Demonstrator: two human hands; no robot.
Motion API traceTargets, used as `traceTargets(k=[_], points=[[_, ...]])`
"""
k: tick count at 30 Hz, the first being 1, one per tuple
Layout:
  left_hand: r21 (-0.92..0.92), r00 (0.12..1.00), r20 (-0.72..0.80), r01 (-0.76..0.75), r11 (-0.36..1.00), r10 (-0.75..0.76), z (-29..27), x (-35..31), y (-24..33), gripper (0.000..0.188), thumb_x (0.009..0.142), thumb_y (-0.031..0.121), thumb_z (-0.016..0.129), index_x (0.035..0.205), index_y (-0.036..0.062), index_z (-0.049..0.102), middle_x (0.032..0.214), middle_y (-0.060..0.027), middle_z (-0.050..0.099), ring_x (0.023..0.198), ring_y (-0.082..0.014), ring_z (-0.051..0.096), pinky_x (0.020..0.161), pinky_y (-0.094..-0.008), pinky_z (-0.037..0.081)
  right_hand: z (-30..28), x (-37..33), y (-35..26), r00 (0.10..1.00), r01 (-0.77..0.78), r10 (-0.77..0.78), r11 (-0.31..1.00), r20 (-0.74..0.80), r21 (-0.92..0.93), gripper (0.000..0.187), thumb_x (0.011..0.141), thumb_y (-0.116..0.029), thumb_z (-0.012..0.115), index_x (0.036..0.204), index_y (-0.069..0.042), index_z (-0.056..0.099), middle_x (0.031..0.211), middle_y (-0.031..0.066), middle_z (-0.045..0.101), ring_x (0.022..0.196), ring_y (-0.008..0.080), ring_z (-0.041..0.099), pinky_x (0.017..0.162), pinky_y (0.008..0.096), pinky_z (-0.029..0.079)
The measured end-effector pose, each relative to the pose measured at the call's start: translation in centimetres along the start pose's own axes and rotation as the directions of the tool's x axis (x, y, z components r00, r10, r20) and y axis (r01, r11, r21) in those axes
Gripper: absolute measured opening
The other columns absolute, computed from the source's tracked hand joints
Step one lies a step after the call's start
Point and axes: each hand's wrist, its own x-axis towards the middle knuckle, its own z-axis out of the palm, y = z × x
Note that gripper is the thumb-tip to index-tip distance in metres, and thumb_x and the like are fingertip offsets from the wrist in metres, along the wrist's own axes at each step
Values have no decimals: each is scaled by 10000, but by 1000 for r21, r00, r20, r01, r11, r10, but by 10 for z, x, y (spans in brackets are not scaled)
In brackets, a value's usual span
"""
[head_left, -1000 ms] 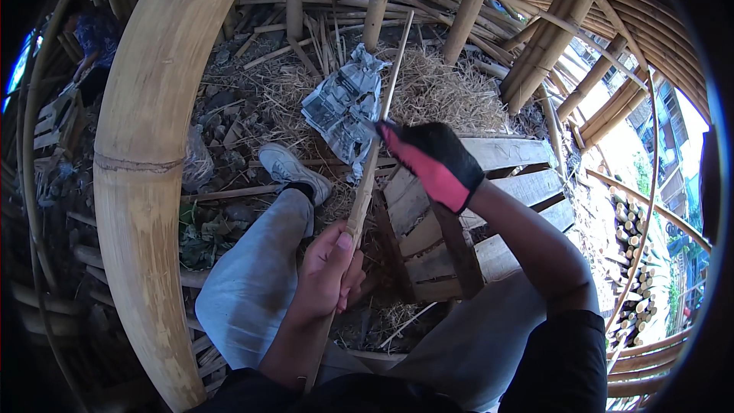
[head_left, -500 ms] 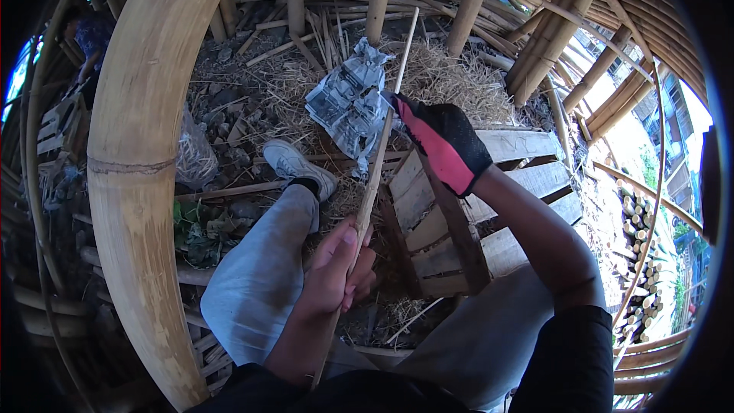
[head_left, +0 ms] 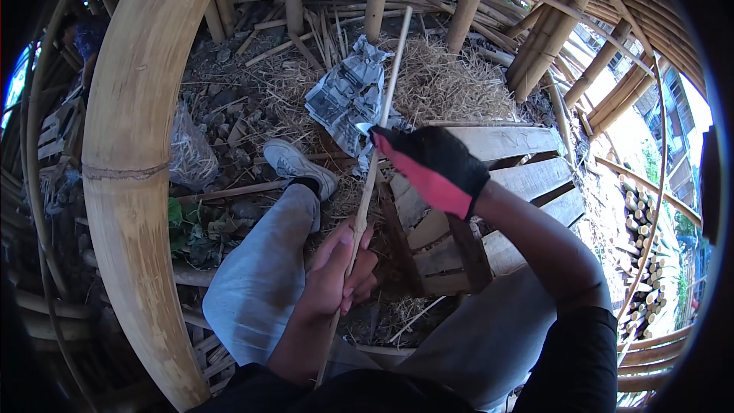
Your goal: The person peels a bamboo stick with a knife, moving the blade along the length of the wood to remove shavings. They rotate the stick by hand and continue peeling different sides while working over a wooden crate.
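My bare left hand [head_left: 342, 269] is closed around the lower part of a long, thin bamboo stick [head_left: 388, 92], which slants up and away from my lap. On my right hand [head_left: 436, 164] is a black and pink glove. Its fingers are closed at the middle of the stick, above my left hand. A small, shiny knife blade [head_left: 363, 128] pokes out from the gloved fingers and lies against the stick. The glove hides the knife's handle. Crumpled newspaper [head_left: 348, 92] lies on the ground behind the stick.
A thick bamboo pole [head_left: 126, 176] curves upright close on my left. Wooden slats [head_left: 527, 180] lie by my right knee. Dry straw [head_left: 459, 92] and bamboo posts [head_left: 377, 4] stand beyond. Cut bamboo poles [head_left: 646, 275] are stacked at far right. A clear plastic bag [head_left: 191, 153] sits left.
My right hand has slid down the stick toward my left hand, and the blade now shows. The stick's top has shifted slightly left. My left hand keeps its grip.
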Motion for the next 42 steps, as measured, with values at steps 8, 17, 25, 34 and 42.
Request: traceTargets(k=[8,17,25,34,42], points=[[73,998,-62,-1,997,6,2,4,0,378,1078,463,340,1036,95,417,492,37,341,307,-61,281,337,-216,237,14,-3,-4,986,158,-150,981,-69,117,410,985,-92,463,1381,7,500,880,209,647,788,335,658,712,411,521],[301,988,-129,-43,953,86,4,4,5,383,1078,462,354,1009,97,445,500,40,341,325,-48,262,364,-214,255,-1,10,14,857,-440,286,839,428,321,448,1016,-152,482,1443,-17,461,864,198,656,762,355,658,735,426,526],[236,988,-142,-28,971,63,5,3,8,384,1078,460,357,1017,92,445,504,40,339,337,-49,264,371,-213,244,-1,1,12,990,110,-127,970,68,216,432,1022,-124,458,1445,-39,467,823,219,634,707,298,653,649,401,515],[187,988,-149,-22,982,50,-1,4,10,406,1080,470,341,1030,81,446,511,33,354,337,-51,277,377,-212,248,11,5,-12,954,103,-151,976,258,191,554,992,-118,478,1513,14,342,732,178,596,674,325,635,605,428,486],[214,984,-153,-52,975,86,-2,4,7,398,1083,451,350,1043,72,466,515,32,362,334,-53,280,380,-210,261,5,-6,-18,899,367,-382,924,213,109,612,943,-128,536,1504,27,344,849,192,621,699,304,644,614,421,503]])
